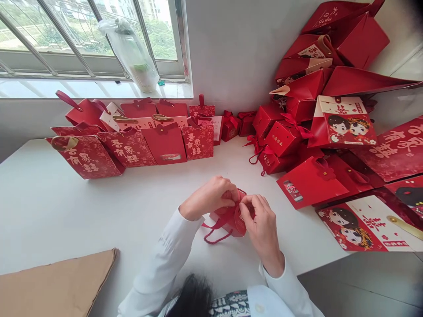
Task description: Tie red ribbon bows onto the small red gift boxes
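Observation:
A small red box point(220, 216) with ribbon and a red cord handle point(216, 241) rests on the white table in front of me. My left hand point(216, 195) bends over its top from the left, fingertips pinched on the red ribbon. From the right, my right hand point(261, 222) closes thumb and fingers at the ribbon, close to a round red tag point(240, 220) on the box. The fingertips of both hands nearly meet, and they partly hide the ribbon between them.
Red gift bags point(128, 147) stand in rows at the back left. Small red boxes point(282, 138) and larger bags point(346, 125) pile up at the right. A cardboard sheet point(56, 281) lies front left. A bagged cup point(143, 77) stands on the windowsill.

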{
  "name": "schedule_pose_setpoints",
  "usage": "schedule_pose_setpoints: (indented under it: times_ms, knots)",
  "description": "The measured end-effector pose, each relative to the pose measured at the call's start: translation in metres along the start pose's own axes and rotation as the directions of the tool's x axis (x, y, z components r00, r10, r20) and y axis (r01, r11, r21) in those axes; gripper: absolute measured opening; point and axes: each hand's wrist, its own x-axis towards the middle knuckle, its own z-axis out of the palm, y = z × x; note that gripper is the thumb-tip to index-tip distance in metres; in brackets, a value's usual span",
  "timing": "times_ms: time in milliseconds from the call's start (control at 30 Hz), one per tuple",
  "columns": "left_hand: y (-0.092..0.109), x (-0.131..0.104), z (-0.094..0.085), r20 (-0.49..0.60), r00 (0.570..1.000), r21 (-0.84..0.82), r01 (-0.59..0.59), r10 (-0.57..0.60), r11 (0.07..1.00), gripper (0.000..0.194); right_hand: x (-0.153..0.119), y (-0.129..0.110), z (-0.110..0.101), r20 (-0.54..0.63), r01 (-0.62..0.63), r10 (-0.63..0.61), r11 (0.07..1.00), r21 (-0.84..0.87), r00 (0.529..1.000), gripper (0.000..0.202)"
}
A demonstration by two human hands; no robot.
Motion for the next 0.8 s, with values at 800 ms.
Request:
schedule_pose_setpoints:
  times_ms: [800]
  knots:
    - [-0.028, -0.003, -0.005, 0.065, 0.982, -0.266, -0.155, 0.178, 0.951, 0.015, 0.001, -0.003, -0.004, 0.053, -0.060, 0.057, 0.997, 0.057, 0.997, 0.012]
